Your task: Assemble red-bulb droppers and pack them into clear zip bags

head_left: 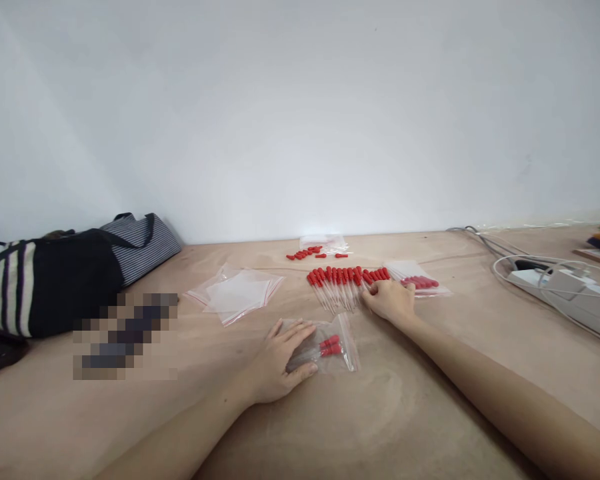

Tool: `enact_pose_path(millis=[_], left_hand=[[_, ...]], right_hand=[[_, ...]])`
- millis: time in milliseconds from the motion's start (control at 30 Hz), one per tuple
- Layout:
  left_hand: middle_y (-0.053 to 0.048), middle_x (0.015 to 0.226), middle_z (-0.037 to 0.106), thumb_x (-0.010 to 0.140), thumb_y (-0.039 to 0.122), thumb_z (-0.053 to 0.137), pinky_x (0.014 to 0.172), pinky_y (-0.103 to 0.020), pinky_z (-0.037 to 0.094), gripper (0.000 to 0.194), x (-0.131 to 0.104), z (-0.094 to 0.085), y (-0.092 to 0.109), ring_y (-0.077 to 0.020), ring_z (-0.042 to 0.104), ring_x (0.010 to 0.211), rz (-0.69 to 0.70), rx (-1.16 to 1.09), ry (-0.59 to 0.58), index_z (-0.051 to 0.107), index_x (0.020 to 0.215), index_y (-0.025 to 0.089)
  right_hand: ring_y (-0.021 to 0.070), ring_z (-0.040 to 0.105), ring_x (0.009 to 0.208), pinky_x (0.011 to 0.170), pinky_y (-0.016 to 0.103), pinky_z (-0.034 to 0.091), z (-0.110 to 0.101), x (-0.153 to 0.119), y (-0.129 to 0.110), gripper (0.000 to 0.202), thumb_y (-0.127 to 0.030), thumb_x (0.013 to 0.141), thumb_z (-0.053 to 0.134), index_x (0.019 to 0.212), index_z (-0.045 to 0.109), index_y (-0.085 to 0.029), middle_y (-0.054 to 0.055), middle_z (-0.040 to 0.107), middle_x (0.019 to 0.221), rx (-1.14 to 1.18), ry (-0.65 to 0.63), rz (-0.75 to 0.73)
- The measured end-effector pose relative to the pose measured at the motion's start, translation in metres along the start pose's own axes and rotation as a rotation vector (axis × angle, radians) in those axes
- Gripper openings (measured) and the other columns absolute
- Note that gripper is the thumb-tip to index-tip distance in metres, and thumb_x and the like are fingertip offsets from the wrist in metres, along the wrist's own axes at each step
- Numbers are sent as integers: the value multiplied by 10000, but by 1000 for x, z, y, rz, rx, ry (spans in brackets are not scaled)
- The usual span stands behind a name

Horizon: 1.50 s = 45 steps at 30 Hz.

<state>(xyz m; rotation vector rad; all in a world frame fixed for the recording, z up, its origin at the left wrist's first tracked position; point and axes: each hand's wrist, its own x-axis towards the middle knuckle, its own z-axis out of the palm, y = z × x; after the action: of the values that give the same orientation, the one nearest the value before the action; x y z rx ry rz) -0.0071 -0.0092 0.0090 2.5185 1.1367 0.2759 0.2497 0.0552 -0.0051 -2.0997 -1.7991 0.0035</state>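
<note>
My left hand (285, 360) lies flat on a clear zip-lock bag (349, 357), fingers and thumb spread over its left part. Inside that bag are droppers with red rubber bulbs (330, 345); their tubes run partly under my hand. Further back, a fanned row of glass-like droppers (336, 287) points its red bulbs toward the wall. At the right end of this row, my right hand (391, 300) closes its fingertips on a dropper (364, 280). Just beyond my right hand lies another clear bag (443, 291) with several red-bulbed droppers in it.
Flat clear bags (235, 293) lie left of the droppers. Loose red bulbs (305, 254) and more clear plastic (323, 243) are near the wall. A black striped bag (75, 280) stands at left; a white power strip (565, 293) with cables is at right.
</note>
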Motion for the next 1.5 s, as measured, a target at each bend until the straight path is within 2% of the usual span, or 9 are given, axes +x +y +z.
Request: enact_pose_path(millis=[167, 367, 500, 633, 733, 933, 1100, 1300, 1500], left_hand=[[-65, 1358, 362, 819, 388, 468, 1046, -519, 120, 527, 0, 1, -1, -257, 271, 1266, 11, 0, 6, 321, 1297, 220], [-62, 1356, 366, 809, 372, 479, 1060, -484, 123, 600, -1, 2, 0, -241, 275, 1266, -8, -11, 37, 231, 1333, 214], [-74, 1348, 376, 802, 365, 490, 1052, -500, 111, 651, -1, 3, -1, -232, 298, 1255, -17, -3, 50, 170, 1348, 213], [-58, 1272, 473, 795, 408, 503, 1025, -537, 95, 478, 2, 5, -3, -263, 363, 1207, 17, 73, 152, 407, 1234, 246], [-27, 1071, 608, 796, 387, 514, 981, -476, 211, 274, 5, 8, -3, -230, 509, 1040, 65, 112, 246, 582, 1034, 269], [-6, 778, 642, 834, 330, 462, 812, -372, 332, 199, 9, 10, 2, -171, 563, 783, 70, 119, 330, 644, 877, 264], [-7, 779, 641, 850, 345, 436, 781, -361, 344, 231, 9, 11, 6, -169, 556, 760, 72, 24, 386, 643, 924, 278], [-18, 833, 641, 818, 355, 494, 813, -379, 370, 245, 9, 11, 9, -189, 558, 823, 160, -27, 314, 610, 1013, 263], [-60, 1153, 551, 786, 340, 538, 955, -401, 339, 377, 7, -2, -11, -225, 454, 1104, 177, -14, 262, 521, 1147, 232]], right_hand=[[211, 545, 660, 732, 401, 294, -1, -7, 10, 325, -349, 782, 407, 589, 607, -181, 67, 638, 649, 166, 148, -65], [171, 504, 746, 716, 329, 278, -12, -43, 14, 227, -321, 843, 422, 745, 585, -198, 31, 627, 735, 307, 102, -632], [167, 482, 773, 743, 350, 241, -16, -58, 9, 198, -295, 860, 424, 801, 590, -204, 25, 624, 755, 225, 52, -835], [159, 478, 777, 766, 356, 232, -12, -57, 5, 189, -288, 859, 430, 819, 596, -205, 27, 619, 761, 253, 35, -868], [159, 483, 781, 774, 360, 238, -10, -58, 2, 170, -277, 848, 446, 829, 601, -210, 21, 611, 748, 284, 21, -874], [155, 501, 725, 747, 356, 314, -14, -71, -10, 172, -340, 817, 495, 835, 623, -226, 17, 599, 710, 548, -55, -759], [151, 528, 712, 687, 322, 408, -17, -81, -23, 213, -402, 772, 548, 851, 649, -232, 29, 596, 717, 909, -130, -675], [157, 532, 817, 745, 319, 419, -9, -83, -32, 233, -352, 856, 415, 905, 608, -230, 53, 595, 833, 920, -68, -793], [130, 520, 655, 620, 260, 430, -17, -52, 9, 368, -402, 896, 257, 929, 561, -198, 31, 562, 712, 788, -79, -681]])
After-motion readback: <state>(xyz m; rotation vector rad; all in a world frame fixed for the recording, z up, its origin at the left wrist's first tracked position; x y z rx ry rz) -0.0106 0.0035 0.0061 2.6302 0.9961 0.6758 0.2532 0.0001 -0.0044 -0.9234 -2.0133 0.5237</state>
